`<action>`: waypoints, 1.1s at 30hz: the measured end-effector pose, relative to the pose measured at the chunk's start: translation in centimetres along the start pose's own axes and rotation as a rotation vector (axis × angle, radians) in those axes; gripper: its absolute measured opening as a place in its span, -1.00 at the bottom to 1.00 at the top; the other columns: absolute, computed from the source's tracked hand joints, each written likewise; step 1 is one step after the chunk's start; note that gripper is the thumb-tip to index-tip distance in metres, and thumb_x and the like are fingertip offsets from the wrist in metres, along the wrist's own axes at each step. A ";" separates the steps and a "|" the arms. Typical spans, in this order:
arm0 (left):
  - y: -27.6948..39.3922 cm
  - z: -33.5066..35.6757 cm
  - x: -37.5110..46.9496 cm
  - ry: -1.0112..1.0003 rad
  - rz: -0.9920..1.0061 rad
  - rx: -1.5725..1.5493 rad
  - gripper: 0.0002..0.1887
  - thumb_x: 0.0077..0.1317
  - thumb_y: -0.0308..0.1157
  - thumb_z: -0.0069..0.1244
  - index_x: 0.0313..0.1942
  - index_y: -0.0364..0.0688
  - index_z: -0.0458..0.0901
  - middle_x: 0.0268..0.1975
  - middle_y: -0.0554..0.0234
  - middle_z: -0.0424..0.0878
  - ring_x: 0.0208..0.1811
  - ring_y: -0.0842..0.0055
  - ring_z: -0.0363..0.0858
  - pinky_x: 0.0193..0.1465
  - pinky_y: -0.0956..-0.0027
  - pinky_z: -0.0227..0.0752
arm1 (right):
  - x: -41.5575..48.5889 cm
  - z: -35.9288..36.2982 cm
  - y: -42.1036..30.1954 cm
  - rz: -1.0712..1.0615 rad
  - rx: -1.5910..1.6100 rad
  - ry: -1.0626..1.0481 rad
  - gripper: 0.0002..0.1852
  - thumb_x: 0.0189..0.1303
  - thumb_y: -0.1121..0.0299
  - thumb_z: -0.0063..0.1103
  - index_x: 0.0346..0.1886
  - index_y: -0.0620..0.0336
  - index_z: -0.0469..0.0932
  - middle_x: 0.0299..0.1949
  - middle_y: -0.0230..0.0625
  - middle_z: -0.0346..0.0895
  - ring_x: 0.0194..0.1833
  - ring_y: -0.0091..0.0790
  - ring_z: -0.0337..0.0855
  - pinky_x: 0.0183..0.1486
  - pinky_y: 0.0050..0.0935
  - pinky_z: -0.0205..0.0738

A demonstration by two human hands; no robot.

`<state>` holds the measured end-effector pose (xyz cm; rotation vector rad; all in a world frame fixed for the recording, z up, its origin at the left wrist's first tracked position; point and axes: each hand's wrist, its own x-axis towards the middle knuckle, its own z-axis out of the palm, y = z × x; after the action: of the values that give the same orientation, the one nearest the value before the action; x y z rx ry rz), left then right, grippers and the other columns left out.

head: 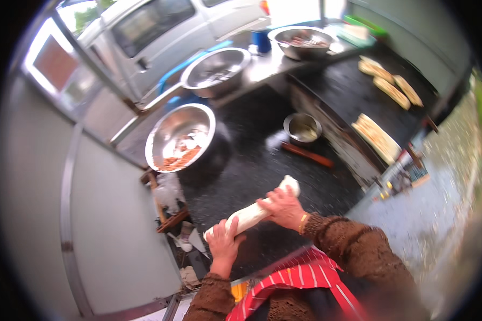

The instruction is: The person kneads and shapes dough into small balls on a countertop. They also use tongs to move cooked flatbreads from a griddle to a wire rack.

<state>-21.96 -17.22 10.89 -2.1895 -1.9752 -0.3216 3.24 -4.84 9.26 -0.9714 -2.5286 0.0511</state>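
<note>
A thick roll of pale dough [248, 218] lies slantwise across the black speckled worktop [245, 176]. My left hand [225, 245] wraps over its near left end, thumb and fingers spread around it. Around the far right part goes my right hand [283, 208], with a rounded dough end showing beyond the fingers. Past the roll, a brown wooden rolling pin [307, 155] rests beside a small metal pot [302, 127] with yellowish contents. At the worktop's left edge stands a large steel bowl [180, 138] with reddish-brown filling low inside.
On the right is a black griddle [337, 88] with several browned flatbread pieces [377, 138]. Behind stand a steel basin [216, 72] and a bowl of meat-like pieces [301, 42]. A plastic bag [169, 194] hangs at the left edge, by a grey wall panel [112, 224].
</note>
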 end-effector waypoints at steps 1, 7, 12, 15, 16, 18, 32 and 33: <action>-0.4 0.1 -2.7 -0.121 -0.023 -0.063 -0.11 -0.03 0.10 0.40 0.39 0.23 0.52 0.24 0.28 0.53 0.24 0.27 0.50 0.17 -0.09 0.20 | -1.3 -0.3 -0.5 -0.115 0.003 -0.045 -0.30 -0.01 -0.18 0.49 0.23 -0.23 0.60 -0.09 -0.32 0.59 0.01 -0.16 0.56 0.06 0.08 0.40; -1.8 0.9 -3.9 -0.082 -0.112 -0.231 -0.17 0.05 0.11 0.37 0.39 0.21 0.56 0.49 -0.08 0.34 0.54 -0.08 0.20 0.39 -0.27 0.06 | -4.9 -0.8 2.9 0.397 0.112 0.117 -0.37 0.13 0.01 0.46 0.33 -0.25 0.60 0.33 -0.30 0.53 0.35 0.06 0.44 0.43 0.23 0.14; 2.1 4.7 -2.2 0.189 -0.300 -0.245 -0.74 0.22 -0.03 0.27 -0.15 0.14 0.83 -0.19 0.42 0.71 -0.13 0.30 0.67 -0.09 0.11 0.56 | -6.1 5.4 -0.7 0.626 0.602 0.210 -0.72 0.19 0.15 0.45 -0.11 0.04 0.78 -0.13 -0.21 0.72 -0.04 -0.11 0.72 0.10 -0.23 0.56; -1.1 1.4 0.0 0.186 -0.081 -0.185 -0.83 0.29 -0.11 0.24 -0.37 0.06 0.82 -0.47 0.34 0.63 -0.34 0.33 0.65 -0.25 0.24 0.56 | -3.3 3.1 2.4 0.574 0.515 0.244 -0.81 0.26 0.25 0.42 -0.31 0.18 0.76 -0.35 -0.17 0.69 -0.27 -0.13 0.73 -0.10 -0.31 0.61; -2.0 -0.4 -0.2 0.271 0.037 -0.146 -0.90 0.31 -0.24 0.24 -0.34 0.02 0.82 -0.43 0.33 0.67 -0.33 0.31 0.65 -0.25 0.26 0.57 | -2.2 0.1 2.7 0.520 0.573 0.281 -0.84 0.28 0.29 0.39 -0.27 0.17 0.77 -0.29 -0.19 0.71 -0.24 -0.14 0.73 -0.08 -0.32 0.60; -2.2 -3.1 -3.0 0.366 -0.198 -0.337 -0.90 0.38 -0.32 0.19 -0.21 -0.05 0.84 -0.21 0.23 0.80 -0.19 0.30 0.74 -0.18 0.40 0.58 | -3.0 -1.4 3.2 0.460 0.770 0.323 -0.87 0.32 0.34 0.36 -0.20 0.16 0.78 -0.19 -0.22 0.74 -0.13 -0.17 0.71 -0.03 -0.33 0.59; -0.7 6.6 10.1 -0.049 -0.317 0.010 -0.29 0.41 0.09 0.00 0.51 0.07 0.37 0.58 0.03 0.27 0.66 0.05 0.04 0.56 -0.41 -0.23 | 4.8 5.0 8.7 0.285 0.216 -0.008 -0.43 0.35 -0.04 0.20 0.38 -0.09 0.51 0.46 -0.09 0.38 0.53 0.12 0.20 0.54 0.28 0.00; -1.5 6.4 11.2 -0.015 -0.371 0.099 -0.31 0.42 0.03 0.01 0.52 0.07 0.36 0.60 -0.01 0.22 0.68 0.03 -0.02 0.57 -0.43 -0.26 | 6.5 4.4 9.4 0.281 0.149 0.038 -0.45 0.38 -0.01 0.18 0.39 -0.10 0.50 0.47 -0.10 0.37 0.54 0.11 0.18 0.55 0.29 -0.03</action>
<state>-22.07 -4.63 7.79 -1.7650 -2.3465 -0.2481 3.10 6.95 6.00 -1.2445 -2.2986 0.2974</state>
